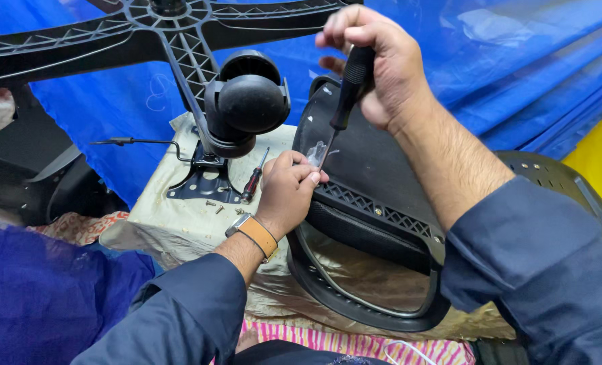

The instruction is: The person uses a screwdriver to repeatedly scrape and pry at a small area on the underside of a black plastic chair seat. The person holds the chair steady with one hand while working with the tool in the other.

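Head view: right hand (375, 64) fisted on screwdriver (347, 94), left hand (287, 189) pinching its tip at the chair back (375, 196), 6 o'clock of the caster (250, 101); slip could jab fingers.

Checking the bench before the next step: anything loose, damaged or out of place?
Yes. Several loose screws lie scattered on the cloth-covered block beside the metal bracket, unconfined. A second screwdriver lies across the bracket edge. The black chair frame shows pale scuffs near the right hand's screwdriver tip.
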